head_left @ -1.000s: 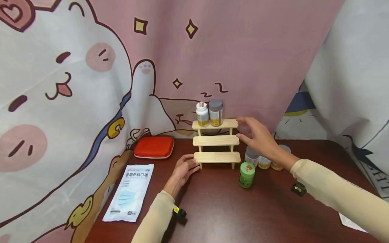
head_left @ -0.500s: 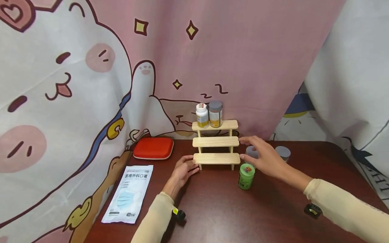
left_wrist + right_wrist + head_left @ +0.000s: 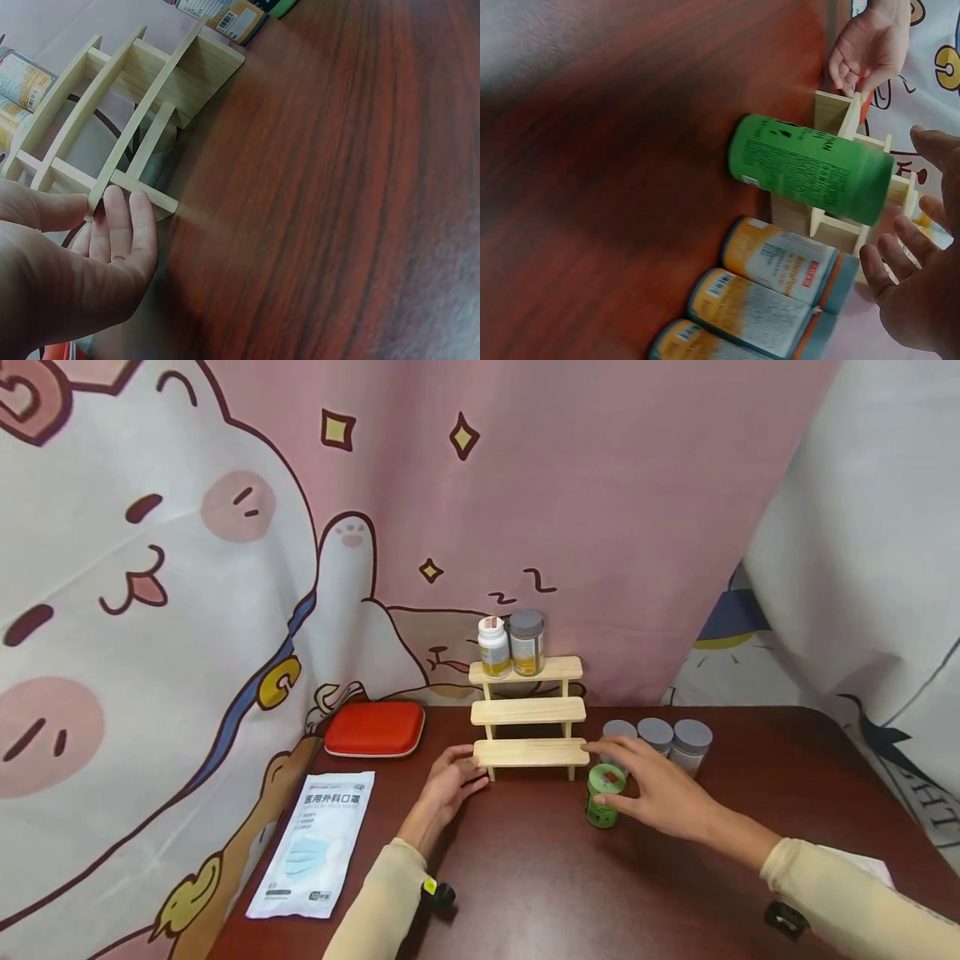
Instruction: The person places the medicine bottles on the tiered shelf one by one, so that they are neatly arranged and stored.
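Observation:
A three-step wooden display rack (image 3: 528, 710) stands near the back of the table. Its bottom step's left end is pinched between the thumb and fingers of my left hand (image 3: 448, 783), seen closer in the left wrist view. On the top step are a white bottle (image 3: 494, 647) and a grey-lidded jar (image 3: 527, 643), side by side. My right hand (image 3: 660, 789) hovers with fingers spread around the top of a green jar (image 3: 810, 169), which stands upright just right of the rack. In the right wrist view there is a gap between that hand and the jar.
Several grey-lidded jars (image 3: 655, 735) with orange-and-white labels stand in a row behind my right hand. To the left lie a red zip case (image 3: 375, 728) and a white face mask packet (image 3: 313, 843). A cartoon curtain (image 3: 615, 510) hangs behind the table.
My right hand has come down from beside the rack's top step to the green jar. My left hand keeps its hold on the bottom step.

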Motion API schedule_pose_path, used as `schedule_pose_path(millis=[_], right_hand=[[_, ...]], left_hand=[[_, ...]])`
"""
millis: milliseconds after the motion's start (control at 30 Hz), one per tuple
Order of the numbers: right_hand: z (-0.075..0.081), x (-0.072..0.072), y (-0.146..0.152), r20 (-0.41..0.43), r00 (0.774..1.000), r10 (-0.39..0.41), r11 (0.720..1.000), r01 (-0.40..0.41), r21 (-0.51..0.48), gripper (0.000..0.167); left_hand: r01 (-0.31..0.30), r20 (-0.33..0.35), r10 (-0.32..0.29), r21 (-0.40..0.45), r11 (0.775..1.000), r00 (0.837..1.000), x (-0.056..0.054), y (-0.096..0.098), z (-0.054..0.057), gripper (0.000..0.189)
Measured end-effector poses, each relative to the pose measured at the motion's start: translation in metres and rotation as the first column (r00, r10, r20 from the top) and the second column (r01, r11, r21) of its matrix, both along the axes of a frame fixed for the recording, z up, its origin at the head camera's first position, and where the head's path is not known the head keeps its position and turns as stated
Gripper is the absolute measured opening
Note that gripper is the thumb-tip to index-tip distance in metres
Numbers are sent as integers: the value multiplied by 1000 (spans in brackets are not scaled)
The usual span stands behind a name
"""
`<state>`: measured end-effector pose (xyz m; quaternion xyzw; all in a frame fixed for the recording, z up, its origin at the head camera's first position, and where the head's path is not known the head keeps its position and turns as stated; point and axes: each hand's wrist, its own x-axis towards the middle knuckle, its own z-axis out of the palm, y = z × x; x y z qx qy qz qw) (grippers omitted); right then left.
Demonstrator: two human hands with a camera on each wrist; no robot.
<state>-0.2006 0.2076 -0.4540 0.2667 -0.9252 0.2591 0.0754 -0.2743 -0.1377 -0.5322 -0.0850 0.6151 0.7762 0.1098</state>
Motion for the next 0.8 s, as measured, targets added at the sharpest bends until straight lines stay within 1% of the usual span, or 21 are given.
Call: schedule_pose_path(millis=[133, 233, 433, 533, 800], right_hand=[[-8, 3, 1, 33, 999, -16, 999, 17, -29, 74], [-13, 4, 3, 27, 999, -24, 999, 25, -41, 73], [-20, 4, 5, 22, 999, -35, 999, 36, -27, 72], [-26, 4, 6, 23, 999, -43, 998, 44, -36, 70], [-42, 8, 3, 84, 995, -54, 989, 64, -130, 63]], left_hand=[[3, -3, -3, -3, 1000, 1000, 2, -2, 0, 35], [4, -7, -4, -2, 1000, 1000, 1, -2, 0, 35], [1, -15, -1, 15, 1000, 1000, 0, 1, -2, 34], [0, -14, 1, 19, 1000, 1000, -1, 1, -3, 34], [-11, -5, 12, 13, 1000, 1000, 1, 0, -2, 34]])
